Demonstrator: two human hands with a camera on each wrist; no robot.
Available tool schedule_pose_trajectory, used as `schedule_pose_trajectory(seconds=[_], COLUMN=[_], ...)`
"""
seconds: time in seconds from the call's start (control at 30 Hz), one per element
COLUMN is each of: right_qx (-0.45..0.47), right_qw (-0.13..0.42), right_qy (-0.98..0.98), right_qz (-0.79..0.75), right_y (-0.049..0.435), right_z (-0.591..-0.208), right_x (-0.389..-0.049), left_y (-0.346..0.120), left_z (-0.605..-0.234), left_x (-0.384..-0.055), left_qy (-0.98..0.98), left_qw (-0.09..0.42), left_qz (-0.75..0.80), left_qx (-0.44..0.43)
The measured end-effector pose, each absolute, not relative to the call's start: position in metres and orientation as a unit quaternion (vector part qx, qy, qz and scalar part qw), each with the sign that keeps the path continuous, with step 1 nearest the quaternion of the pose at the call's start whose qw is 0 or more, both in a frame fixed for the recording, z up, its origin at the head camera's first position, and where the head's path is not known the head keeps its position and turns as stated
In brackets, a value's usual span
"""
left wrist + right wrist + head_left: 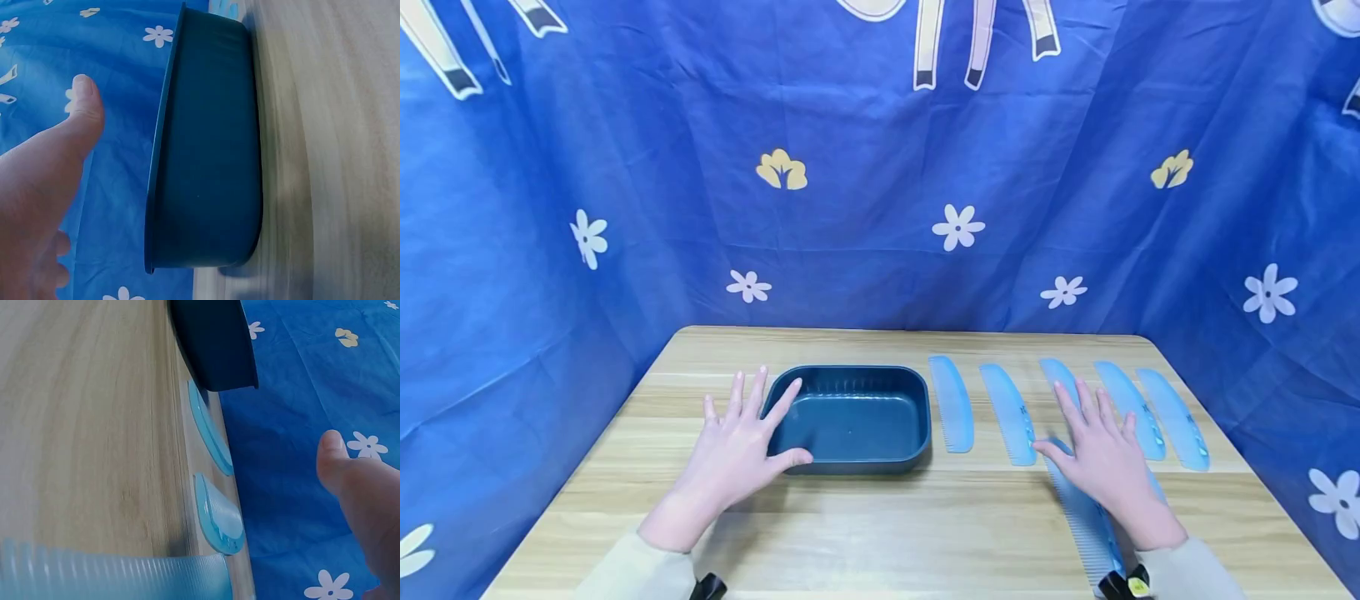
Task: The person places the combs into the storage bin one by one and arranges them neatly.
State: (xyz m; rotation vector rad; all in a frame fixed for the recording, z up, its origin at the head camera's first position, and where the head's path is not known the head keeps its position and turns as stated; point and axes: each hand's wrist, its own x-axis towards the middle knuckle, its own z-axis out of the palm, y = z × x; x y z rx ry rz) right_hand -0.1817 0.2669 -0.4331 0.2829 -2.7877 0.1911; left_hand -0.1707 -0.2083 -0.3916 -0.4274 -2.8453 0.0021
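Note:
My left hand point(737, 450) is spread with straight fingers over the left end of a dark teal plastic basin point(850, 425); nothing is in its grasp. In the left wrist view, the thumb stands apart from the basin's side wall point(206, 144). Fingers splayed, my right hand point(1101, 454) hovers over a group of translucent blue combs and holds nothing. A comb point(1078, 517) slants toward the front beneath it, partly hidden by the hand. Another comb point(1054, 371) peeks out behind the fingers. The right wrist view shows comb teeth point(125, 575) close below.
Between basin and right hand lie two combs, one point(951, 404) beside the basin and one point(1009, 414) farther right. Two more, one inner point(1129, 404) and one outer point(1176, 419), lie at the right. Blue patterned cloth point(865, 250) surrounds the wooden table point(850, 533).

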Motion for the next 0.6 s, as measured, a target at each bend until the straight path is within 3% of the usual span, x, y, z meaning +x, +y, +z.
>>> schedule_pose_trajectory(seconds=[0.13,0.37,0.6], right_qx=[0.086,0.094,0.126], right_qw=[0.209,0.383,0.424], right_qy=[-0.971,-0.909,-0.888], right_qz=[0.081,0.135,0.126], right_y=[0.262,0.253,0.245], right_z=[-0.430,-0.426,-0.426], right_x=[-0.184,-0.189,-0.196], left_y=[-0.214,-0.223,-0.229], left_z=[-0.388,-0.387,-0.392], left_x=[-0.174,-0.176,-0.181], left_qy=[-0.978,-0.946,-0.928], left_qw=[0.132,0.194,0.234], left_qz=[-0.053,-0.187,-0.230], left_qx=[-0.153,-0.181,-0.176])
